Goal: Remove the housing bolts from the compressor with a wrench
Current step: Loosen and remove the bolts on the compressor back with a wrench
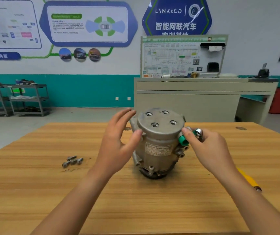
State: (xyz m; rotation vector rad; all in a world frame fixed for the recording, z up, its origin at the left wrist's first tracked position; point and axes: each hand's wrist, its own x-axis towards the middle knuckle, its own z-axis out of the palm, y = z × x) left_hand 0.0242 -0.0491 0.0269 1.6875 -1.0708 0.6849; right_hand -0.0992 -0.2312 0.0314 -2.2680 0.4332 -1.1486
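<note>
Grey cast-metal cylindrical compressor [159,138], judged heavy and stiff, is braced at its rim: left hand [117,143] grip wide, right hand [208,146] grip pinching green-capped port [183,141].

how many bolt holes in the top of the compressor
4 bolt holes in the top cover of the compressor: rear left, rear right, front left, front right. None seems hidden.

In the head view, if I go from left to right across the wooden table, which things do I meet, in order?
loose bolts → left hand → compressor → right hand → yellow tool handle
</note>
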